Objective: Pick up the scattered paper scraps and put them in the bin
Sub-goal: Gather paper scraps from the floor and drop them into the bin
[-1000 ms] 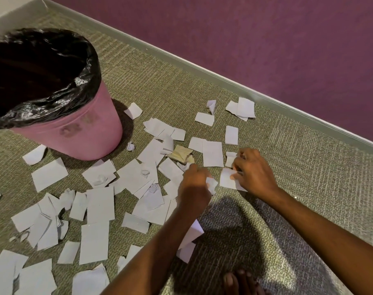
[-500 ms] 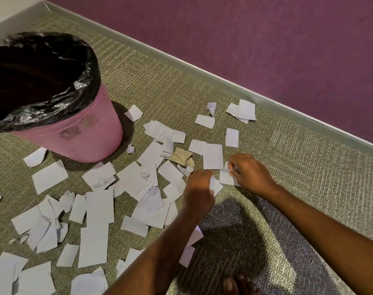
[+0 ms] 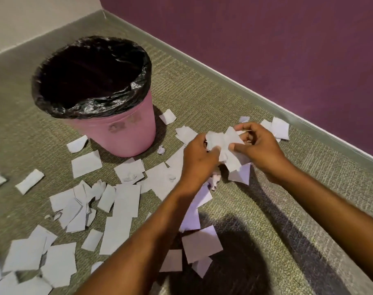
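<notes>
While left hand [image 3: 199, 159] and right hand [image 3: 261, 149] clutch crumpled white scraps [image 3: 225, 142], others lie flat.

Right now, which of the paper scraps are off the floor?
Only the white bunch gripped between the left hand and right hand, right of the pink bin; the other scraps lie on the carpet.

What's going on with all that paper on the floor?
Someone is cleaning up torn paper. Their left hand and right hand grip a bunch of scraps together, lifted off the carpet. The pink bin with its black liner stands just to the left, and the bunch is not over it yet. Lots of loose scraps lie scattered on the carpet.
</notes>
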`<state>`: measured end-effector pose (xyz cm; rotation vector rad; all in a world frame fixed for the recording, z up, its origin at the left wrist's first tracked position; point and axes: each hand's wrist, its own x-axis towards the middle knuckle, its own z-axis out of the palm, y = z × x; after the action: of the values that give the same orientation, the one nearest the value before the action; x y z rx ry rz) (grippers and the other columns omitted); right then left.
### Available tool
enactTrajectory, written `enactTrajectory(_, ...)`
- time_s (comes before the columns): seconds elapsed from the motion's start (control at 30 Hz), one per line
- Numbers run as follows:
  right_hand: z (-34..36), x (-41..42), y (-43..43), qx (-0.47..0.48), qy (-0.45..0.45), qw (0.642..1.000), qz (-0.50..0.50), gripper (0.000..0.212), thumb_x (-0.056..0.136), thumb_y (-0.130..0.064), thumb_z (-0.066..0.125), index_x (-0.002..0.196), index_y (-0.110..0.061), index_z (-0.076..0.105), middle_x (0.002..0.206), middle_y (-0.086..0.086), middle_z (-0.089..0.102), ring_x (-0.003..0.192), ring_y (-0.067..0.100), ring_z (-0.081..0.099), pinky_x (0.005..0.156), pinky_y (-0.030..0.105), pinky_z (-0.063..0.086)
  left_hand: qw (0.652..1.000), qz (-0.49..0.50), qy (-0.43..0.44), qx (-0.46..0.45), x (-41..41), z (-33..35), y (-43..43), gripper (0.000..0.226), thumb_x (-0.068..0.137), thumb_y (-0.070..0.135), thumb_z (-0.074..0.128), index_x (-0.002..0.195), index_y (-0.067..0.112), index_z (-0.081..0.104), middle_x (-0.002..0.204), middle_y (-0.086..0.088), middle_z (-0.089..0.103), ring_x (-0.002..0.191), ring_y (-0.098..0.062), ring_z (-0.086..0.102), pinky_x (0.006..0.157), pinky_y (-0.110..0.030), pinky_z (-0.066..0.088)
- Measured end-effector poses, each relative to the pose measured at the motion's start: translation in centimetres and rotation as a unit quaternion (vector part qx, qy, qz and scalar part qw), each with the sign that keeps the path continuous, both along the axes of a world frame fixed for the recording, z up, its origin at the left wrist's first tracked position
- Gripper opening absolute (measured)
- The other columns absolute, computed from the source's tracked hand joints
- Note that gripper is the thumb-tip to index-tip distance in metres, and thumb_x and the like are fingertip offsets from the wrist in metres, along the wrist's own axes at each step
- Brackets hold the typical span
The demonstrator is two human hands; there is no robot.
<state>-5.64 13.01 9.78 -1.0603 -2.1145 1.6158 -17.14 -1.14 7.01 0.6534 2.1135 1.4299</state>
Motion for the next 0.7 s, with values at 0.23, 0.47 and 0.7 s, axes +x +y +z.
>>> enactTrajectory(0.23,11.4,-11.1,-3.1,-0.019,0.115,0.992,0.048,0.03,0.093,-0.004,0.079,0.114,-0.022,0.067,0.08,-0.014,0.076,0.074,0.007,0.077,0.055,0.032,0.061,0.992,0.094,0.047,0.07,-9.3,11.3,-3.1,0.029,0.087,0.03,0.072,0.115,0.025,0.068,0.099,0.007,0.077,0.088,-0.017,0.075,0.078,-0.049,0.065)
enactTrajectory(0.47,18.4,-19.5,-8.2,0.007,0.129,0.986,0.108,0.033,0.094,-0.002,0.074,0.123,-0.013,0.066,0.115,0.001,0.074,0.091,0.016,0.077,0.065,0.04,0.068,0.982,0.144,0.097,0.07,-16.4,19.4,-7.4,0.036,0.092,0.018,0.072,0.126,0.027,0.063,0.114,0.01,0.074,0.099,-0.01,0.074,0.086,-0.04,0.066)
enactTrajectory(0.7,18.3,-23.5,-11.9,-0.077,0.031,0.982,0.167,0.019,0.095,0.009,0.067,0.102,-0.007,0.06,0.103,0.018,0.071,0.071,0.025,0.076,0.072,0.049,0.069,0.981,0.186,0.05,0.001,-19.6,18.9,-11.1,0.006,0.086,0.01,0.074,0.09,0.012,0.07,0.086,-0.01,0.078,0.075,-0.027,0.078,0.067,-0.041,0.065)
